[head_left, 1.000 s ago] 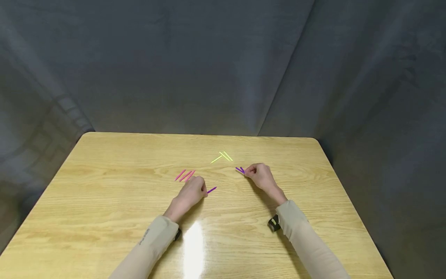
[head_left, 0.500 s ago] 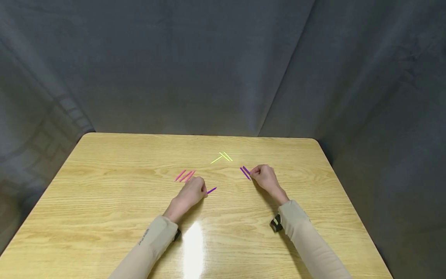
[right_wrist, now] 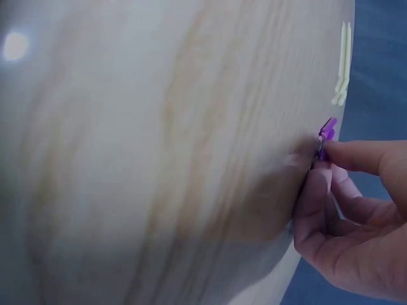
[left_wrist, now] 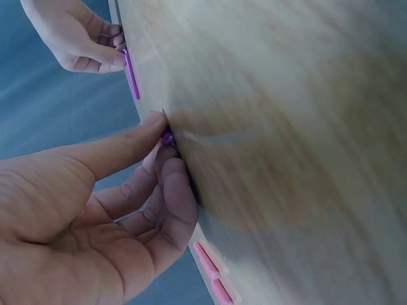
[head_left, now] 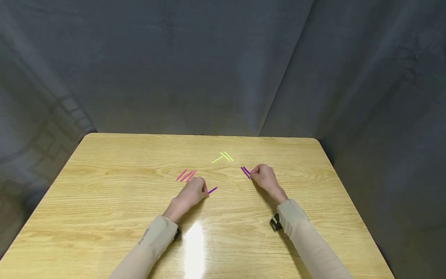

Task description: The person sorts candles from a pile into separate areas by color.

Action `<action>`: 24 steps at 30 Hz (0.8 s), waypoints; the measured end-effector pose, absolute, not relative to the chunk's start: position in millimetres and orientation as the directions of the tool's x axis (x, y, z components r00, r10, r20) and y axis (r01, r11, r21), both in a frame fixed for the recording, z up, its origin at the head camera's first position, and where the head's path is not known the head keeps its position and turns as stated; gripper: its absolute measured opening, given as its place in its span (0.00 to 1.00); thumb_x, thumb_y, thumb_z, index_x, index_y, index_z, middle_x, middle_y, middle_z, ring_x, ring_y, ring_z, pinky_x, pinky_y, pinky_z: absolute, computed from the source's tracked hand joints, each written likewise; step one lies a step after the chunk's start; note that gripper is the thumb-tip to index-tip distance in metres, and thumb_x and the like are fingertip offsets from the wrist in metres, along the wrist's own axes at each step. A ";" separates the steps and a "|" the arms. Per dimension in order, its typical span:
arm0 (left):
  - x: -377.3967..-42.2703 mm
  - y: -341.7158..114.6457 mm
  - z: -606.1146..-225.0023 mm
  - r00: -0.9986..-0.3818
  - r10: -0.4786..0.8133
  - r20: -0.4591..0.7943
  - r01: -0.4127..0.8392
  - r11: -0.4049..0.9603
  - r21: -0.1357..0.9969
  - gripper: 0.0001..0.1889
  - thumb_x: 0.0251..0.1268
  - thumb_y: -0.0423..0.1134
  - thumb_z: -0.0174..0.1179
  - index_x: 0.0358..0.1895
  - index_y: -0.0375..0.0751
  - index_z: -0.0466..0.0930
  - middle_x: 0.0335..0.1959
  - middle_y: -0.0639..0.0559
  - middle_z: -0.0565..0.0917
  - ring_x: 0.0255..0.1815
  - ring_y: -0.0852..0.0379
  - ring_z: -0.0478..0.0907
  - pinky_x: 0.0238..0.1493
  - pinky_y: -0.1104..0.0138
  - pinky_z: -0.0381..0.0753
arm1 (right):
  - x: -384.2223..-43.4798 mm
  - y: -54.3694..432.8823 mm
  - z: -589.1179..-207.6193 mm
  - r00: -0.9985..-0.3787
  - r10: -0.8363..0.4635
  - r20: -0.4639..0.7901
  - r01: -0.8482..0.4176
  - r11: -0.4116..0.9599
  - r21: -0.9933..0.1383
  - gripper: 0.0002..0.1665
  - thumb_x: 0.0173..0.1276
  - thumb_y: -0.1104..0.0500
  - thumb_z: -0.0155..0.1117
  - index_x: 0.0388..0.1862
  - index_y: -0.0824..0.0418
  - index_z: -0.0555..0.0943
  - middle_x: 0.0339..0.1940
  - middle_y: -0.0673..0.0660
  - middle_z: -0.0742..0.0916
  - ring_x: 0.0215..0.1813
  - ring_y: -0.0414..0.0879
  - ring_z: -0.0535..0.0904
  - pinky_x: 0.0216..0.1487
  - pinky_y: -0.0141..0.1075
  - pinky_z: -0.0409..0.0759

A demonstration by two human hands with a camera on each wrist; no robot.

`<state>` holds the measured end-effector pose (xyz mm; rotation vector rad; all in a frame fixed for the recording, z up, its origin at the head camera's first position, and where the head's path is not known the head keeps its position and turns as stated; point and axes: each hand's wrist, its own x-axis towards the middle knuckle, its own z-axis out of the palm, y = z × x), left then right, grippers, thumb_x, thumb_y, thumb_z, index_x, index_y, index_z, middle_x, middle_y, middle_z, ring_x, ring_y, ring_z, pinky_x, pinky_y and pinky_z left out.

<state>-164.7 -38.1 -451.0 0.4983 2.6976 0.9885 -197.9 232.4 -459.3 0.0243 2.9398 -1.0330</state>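
My left hand (head_left: pixel 190 192) rests low over the table, pinching the near end of a slim purple stick (head_left: pixel 213 190) between thumb and fingers. In the left wrist view only that stick's tip (left_wrist: pixel 168 138) shows at the fingertips. To the right, my right hand (head_left: pixel 264 177) pinches the end of one of two purple sticks (head_left: pixel 245 173) lying side by side and slanting. The right wrist view shows thumb and forefinger on the purple piece (right_wrist: pixel 326 132) close to the tabletop. Several pink sticks (head_left: pixel 183 175) lie slanted just beyond my left hand.
Farther back on the wooden table (head_left: pixel 122 155) lie yellow sticks (head_left: pixel 217 159), two alongside each other and one angled to meet them. A grey curtain (head_left: pixel 174 69) stands behind the table's far edge. Glare (head_left: pixel 194 248) shines on the near tabletop.
My right hand has moved slightly right, turning the two purple sticks from a narrow V to nearly parallel. My left hand stays in place with its purple stick.
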 end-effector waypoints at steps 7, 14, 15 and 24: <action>-164.6 -38.8 -449.0 -0.908 0.398 -0.133 0.212 0.707 0.674 0.09 0.48 0.29 0.73 0.21 0.38 0.79 0.21 0.55 0.79 0.24 0.60 0.72 0.28 0.69 0.74 | -198.3 231.7 -458.0 -0.999 -0.003 -0.048 0.028 0.784 -0.620 0.06 0.59 0.70 0.59 0.27 0.66 0.82 0.26 0.57 0.85 0.25 0.46 0.75 0.28 0.34 0.72; -165.6 -40.0 -449.7 -0.906 0.407 -0.120 0.233 0.714 0.660 0.09 0.48 0.24 0.70 0.23 0.37 0.79 0.22 0.56 0.77 0.25 0.60 0.72 0.28 0.69 0.74 | -198.0 230.4 -457.3 -0.999 -0.001 -0.038 0.023 0.792 -0.610 0.05 0.60 0.69 0.59 0.28 0.67 0.82 0.25 0.57 0.85 0.27 0.47 0.77 0.32 0.38 0.76; -165.5 -40.0 -449.6 -0.906 0.407 -0.117 0.235 0.714 0.660 0.08 0.48 0.23 0.69 0.24 0.36 0.79 0.22 0.55 0.78 0.25 0.60 0.72 0.28 0.69 0.74 | -198.0 230.1 -457.2 -0.999 0.002 -0.040 0.026 0.791 -0.612 0.05 0.61 0.68 0.59 0.28 0.67 0.82 0.25 0.57 0.84 0.27 0.47 0.77 0.32 0.37 0.76; -165.8 -36.6 -448.3 -0.902 0.422 -0.094 0.263 0.709 0.654 0.08 0.46 0.20 0.66 0.23 0.35 0.79 0.22 0.52 0.80 0.25 0.59 0.73 0.28 0.68 0.75 | -197.4 239.7 -461.1 -0.996 0.023 -0.080 0.073 0.717 -0.693 0.08 0.65 0.61 0.60 0.31 0.66 0.82 0.25 0.55 0.82 0.22 0.42 0.66 0.24 0.32 0.63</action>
